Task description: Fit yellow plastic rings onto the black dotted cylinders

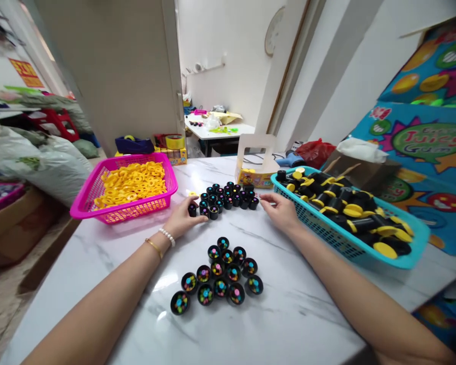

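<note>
While left hand (183,219) and right hand (281,212) are half-spread, seemingly light, stiff black cups (228,202) between them are best side-gripped.

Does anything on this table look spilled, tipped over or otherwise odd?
Nothing clearly stands out. The nearer black cups stand upright, with no spilled pieces visible around them. The yellow-capped containers in the teal basket lie jumbled at various angles.
</note>
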{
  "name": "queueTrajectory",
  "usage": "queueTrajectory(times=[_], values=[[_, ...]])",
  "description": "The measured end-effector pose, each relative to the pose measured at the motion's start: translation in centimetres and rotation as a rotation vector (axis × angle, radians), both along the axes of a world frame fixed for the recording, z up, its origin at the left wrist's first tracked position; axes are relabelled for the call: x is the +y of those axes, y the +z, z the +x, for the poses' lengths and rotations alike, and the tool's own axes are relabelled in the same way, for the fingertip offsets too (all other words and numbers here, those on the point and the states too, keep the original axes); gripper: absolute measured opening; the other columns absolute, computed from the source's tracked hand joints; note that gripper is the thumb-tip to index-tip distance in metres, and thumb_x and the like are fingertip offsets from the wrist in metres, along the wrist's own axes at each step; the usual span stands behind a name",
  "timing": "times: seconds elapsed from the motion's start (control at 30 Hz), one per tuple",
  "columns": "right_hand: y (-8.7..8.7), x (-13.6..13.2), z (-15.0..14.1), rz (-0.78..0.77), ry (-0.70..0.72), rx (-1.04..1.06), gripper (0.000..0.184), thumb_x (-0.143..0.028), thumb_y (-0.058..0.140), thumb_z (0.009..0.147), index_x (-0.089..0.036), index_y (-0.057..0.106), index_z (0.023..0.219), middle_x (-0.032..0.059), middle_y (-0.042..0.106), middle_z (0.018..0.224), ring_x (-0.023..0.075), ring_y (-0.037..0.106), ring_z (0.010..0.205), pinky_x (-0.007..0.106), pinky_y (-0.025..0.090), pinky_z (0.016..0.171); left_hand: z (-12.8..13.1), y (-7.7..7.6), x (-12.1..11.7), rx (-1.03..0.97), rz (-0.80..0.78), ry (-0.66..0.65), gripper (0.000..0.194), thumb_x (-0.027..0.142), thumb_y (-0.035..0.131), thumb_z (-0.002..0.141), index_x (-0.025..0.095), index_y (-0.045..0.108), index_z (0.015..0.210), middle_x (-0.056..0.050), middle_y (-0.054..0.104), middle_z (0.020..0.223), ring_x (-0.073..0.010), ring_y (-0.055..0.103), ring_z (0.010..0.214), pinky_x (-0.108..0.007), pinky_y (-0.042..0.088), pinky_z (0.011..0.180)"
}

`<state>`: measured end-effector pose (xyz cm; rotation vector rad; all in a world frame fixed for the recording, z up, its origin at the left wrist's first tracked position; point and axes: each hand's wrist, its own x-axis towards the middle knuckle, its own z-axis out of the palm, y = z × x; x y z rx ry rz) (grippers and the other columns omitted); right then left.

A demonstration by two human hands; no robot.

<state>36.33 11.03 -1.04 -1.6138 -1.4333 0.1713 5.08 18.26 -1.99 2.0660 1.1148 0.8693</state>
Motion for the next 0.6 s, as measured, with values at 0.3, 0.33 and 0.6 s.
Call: queueTrajectory(times=[0.3, 0.33, 0.6], values=[[-3.2, 2.0, -0.7, -0.075, 0.129, 0.165, 0.05, -0.032, 0.072, 0.067, -0.017, 0.056, 0.113, 0.009, 0.069, 0.103, 0.0198, 0.067, 0.09, 0.034, 0.054, 0.081, 0.4, 0.2, -1.1, 0.069, 0.057, -0.046, 0.078, 0.048, 0.075, 0.063, 0.02, 0.041, 0.127, -0.007, 0.061, 0.106, -0.0235, 0.059, 0.089, -0.037, 0.044, 0.08], [-3.2, 2.0, -0.9, -0.086, 0.134, 0.163, 0.05, -0.033, 0.072, 0.067, -0.017, 0.056, 0.113, 0.0085, 0.069, 0.102, 0.02, 0.067, 0.09, 0.034, 0.054, 0.082, 0.4, 0.2, -1.1, 0.062, 0.06, -0.056, 0.076, 0.049, 0.075, 0.063, 0.021, 0.042, 0.125, -0.007, 0.062, 0.107, -0.024, 0.059, 0.091, -0.037, 0.044, 0.081], [-1.6, 0.9, -3.3, -0.161, 0.231, 0.071, 0.052, -0.031, 0.073, 0.065, -0.024, 0.06, 0.115, 0.005, 0.067, 0.111, 0.0219, 0.061, 0.105, 0.036, 0.044, 0.094, 0.8, 0.3, -1.5, 0.015, 0.05, -0.1, 0.066, 0.046, 0.076, 0.064, 0.022, 0.048, 0.118, -0.008, 0.065, 0.103, -0.0251, 0.06, 0.099, -0.038, 0.044, 0.085]])
